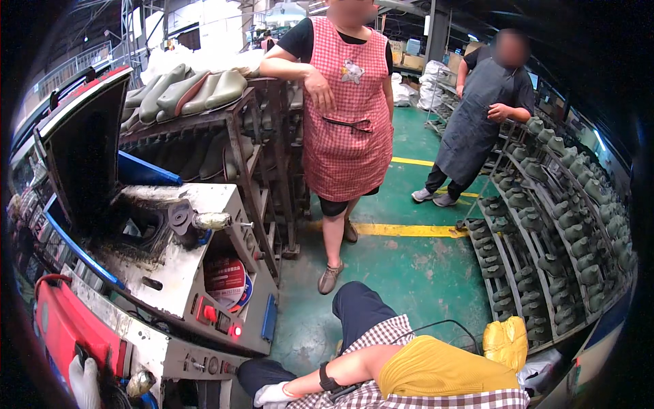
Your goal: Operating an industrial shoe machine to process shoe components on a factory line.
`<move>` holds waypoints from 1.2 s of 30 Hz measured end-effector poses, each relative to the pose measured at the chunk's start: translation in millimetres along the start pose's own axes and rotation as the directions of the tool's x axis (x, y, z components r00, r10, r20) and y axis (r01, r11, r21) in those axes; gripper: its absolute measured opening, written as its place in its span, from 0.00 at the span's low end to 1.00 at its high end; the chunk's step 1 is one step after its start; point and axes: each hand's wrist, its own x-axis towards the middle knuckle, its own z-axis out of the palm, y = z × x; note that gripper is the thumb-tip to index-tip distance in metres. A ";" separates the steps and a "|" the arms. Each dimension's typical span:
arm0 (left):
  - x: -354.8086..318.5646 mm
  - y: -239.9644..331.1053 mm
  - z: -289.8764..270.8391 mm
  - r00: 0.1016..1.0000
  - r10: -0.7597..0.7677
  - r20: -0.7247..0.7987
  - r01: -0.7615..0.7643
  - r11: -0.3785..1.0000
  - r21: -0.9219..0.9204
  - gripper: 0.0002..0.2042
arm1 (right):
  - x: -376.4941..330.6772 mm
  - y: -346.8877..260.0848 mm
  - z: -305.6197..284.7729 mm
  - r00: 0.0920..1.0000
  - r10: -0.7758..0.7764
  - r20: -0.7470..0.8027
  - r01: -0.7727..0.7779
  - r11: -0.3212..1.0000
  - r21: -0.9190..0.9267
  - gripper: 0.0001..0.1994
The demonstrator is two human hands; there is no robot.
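My left hand [84, 386], in a pale glove, is at the lower left in front of a red machine cover [76, 320]. Its thumb and fingers close on a small black piece [82, 356] that stands out against the red. My right hand [274, 394], in a white glove, lies on my dark-trousered leg [257, 376] by the bottom edge; it holds nothing that I can see, and its fingers look loosely extended. A dark band [328, 376] circles that wrist, below a yellow sleeve [443, 371].
A worn white machine [204, 198] with a raised black lid [82, 146] and red lit switch stands left. Behind it, a rack [235, 116] carries green boots. A person in a checked apron [351, 109] and another in a dark apron [480, 112] stand ahead. Shoe racks [545, 225] line the right.
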 end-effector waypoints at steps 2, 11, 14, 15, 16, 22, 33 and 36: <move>-4.1 15.5 0.3 1.000 -0.007 -0.006 0.007 1.000 -0.002 0.08 | 12.7 -1.3 0.3 0.998 0.034 0.050 -0.036 0.998 0.050 0.17; -27.1 81.1 -13.7 0.995 -0.012 0.096 -0.029 0.909 0.415 0.32 | -156.0 -202.2 129.5 0.342 -0.850 0.401 0.636 -0.105 -0.765 0.16; -27.5 78.1 -13.9 0.991 0.121 0.056 -0.134 0.906 0.401 0.24 | -149.8 -330.2 196.9 0.054 -0.948 0.314 0.691 -0.191 -0.697 0.15; -23.3 76.0 -14.1 0.985 0.131 0.116 -0.157 0.955 0.251 0.22 | -140.8 -362.5 214.1 0.181 -0.940 0.290 0.650 -0.107 -0.752 0.15; -27.7 72.1 -9.1 0.988 0.093 0.127 -0.119 0.968 0.221 0.21 | -132.1 -379.7 220.5 0.335 -0.882 0.332 0.480 -0.144 -0.866 0.15; -32.2 84.2 -11.0 0.977 -0.160 0.137 0.121 0.958 0.259 0.25 | -129.7 -310.1 190.3 0.177 -0.935 0.307 0.253 -0.258 -0.932 0.08; -15.0 47.4 0.5 0.995 -0.058 -0.083 0.066 0.993 0.094 0.12 | -98.5 -303.0 180.2 0.305 -0.945 0.121 0.285 -0.031 -0.958 0.14; -13.3 40.3 1.6 0.995 -0.026 -0.099 0.038 0.992 0.120 0.12 | -100.3 -302.9 178.3 0.291 -0.943 0.161 0.276 -0.078 -0.958 0.15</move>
